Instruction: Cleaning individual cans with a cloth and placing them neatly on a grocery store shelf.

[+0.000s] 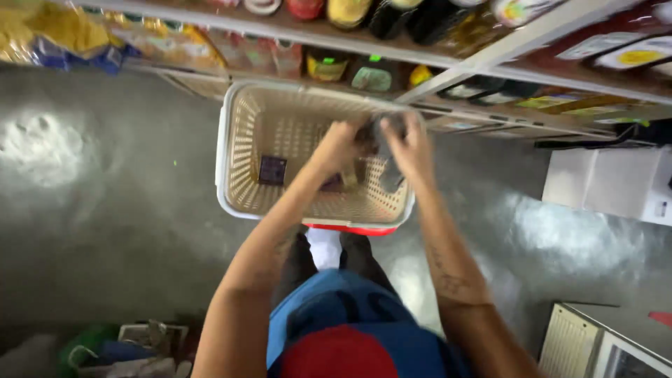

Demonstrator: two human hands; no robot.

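Far to the left of the fingers, yellow crinkly snack bags (49, 31) lie on the long metal store shelf (532, 35) that runs along the top. Down low on the left, a small pile of bags and wire things (133, 346) sits on the grey shiny floor (91, 210).

Just left of the fingers is the cream plastic basket with small holes and a white rim (245, 140). It stands on the floor, right below the shelf. A small dark square packet (272, 170) lies flat on the bottom of the basket, a little to the left of the left hand.

The left hand (338, 145) reaches down into the basket. Its fingers curl around a dark blurry packet (374, 140). The right hand (411, 147) is just beside it, and its fingers close on the same packet from the other side. Both hands touch the packet and hold it over the inside of the basket, near the far wall. The packet is too blurry to tell what it is. Below the fingers more small things lie in the basket, but they are blurred too.

Above the fingers, dark bottles and jars with yellow and green labels (350, 70) stand in a row on the shelf.

To the right of the fingers, white flat cardboard boxes (605, 182) sit on the floor. Farther down on the right is a white box with a slatted side (570, 343).
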